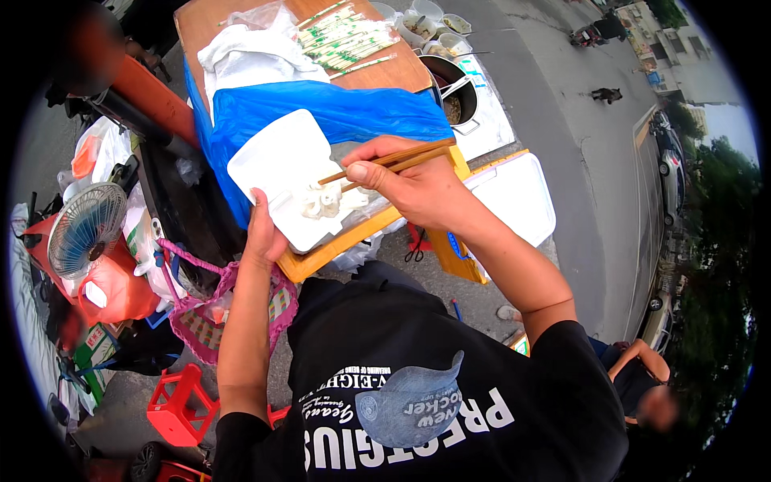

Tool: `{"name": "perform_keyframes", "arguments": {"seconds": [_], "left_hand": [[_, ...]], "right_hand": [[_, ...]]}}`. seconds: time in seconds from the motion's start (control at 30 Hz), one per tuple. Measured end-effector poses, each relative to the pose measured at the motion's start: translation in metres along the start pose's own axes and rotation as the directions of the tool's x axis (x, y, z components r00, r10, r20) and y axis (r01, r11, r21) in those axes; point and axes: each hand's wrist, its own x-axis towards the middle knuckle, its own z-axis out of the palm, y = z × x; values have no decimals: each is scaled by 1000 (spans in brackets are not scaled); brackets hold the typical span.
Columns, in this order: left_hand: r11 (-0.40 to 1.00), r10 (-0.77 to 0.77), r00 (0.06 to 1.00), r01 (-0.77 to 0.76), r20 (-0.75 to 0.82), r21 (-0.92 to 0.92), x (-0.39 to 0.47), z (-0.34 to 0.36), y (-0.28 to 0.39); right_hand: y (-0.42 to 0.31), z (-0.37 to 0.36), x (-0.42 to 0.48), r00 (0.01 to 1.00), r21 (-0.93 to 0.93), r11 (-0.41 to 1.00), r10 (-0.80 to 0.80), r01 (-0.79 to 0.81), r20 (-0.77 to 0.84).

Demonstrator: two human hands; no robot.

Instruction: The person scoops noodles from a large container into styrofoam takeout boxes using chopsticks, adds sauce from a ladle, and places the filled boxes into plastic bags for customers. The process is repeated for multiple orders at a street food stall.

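My right hand (415, 181) grips a pair of wooden chopsticks (397, 161), whose tips reach down to pale, soft food pieces (320, 200) in a white foam takeaway box (280, 153). The box lies with its lid folded back, over the wooden-framed end of the cart. At the box's near left edge is my left hand (264, 232), its thumb up along the rim; whether the fingers go under the box is hidden. Beyond the box a blue plastic sheet (325, 111) drapes the board, on which lie a white cloth (253, 57) and many paper-wrapped chopsticks (349, 39).
Right of the board stand a metal pot (467, 105) with a ladle and several plastic tubs (415, 27). A white lid (518, 196) juts out below them. At left are a fan (87, 229), a pink woven basket (196, 328) and a red stool (181, 410). Another person (638, 367) is at right.
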Motion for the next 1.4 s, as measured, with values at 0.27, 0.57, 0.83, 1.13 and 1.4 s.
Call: {"name": "perform_keyframes", "arguments": {"seconds": [0.27, 0.57, 0.83, 1.13, 1.4], "left_hand": [[994, 107, 986, -101, -131, 49, -23, -21, 12], [959, 277, 924, -247, -263, 142, -72, -6, 44], [945, 323, 894, -284, -310, 164, -91, -12, 52], [944, 316, 903, -267, -293, 195, -98, -15, 60], [955, 285, 921, -247, -265, 167, -106, -23, 66]], "right_hand": [[118, -46, 39, 927, 531, 797, 371, -289, -53], [311, 121, 105, 527, 659, 236, 801, -714, 284], [323, 135, 112, 553, 767, 137, 772, -627, 314], [303, 152, 132, 488, 723, 229, 857, -651, 168], [300, 113, 110, 566, 816, 195, 803, -544, 186]]}}
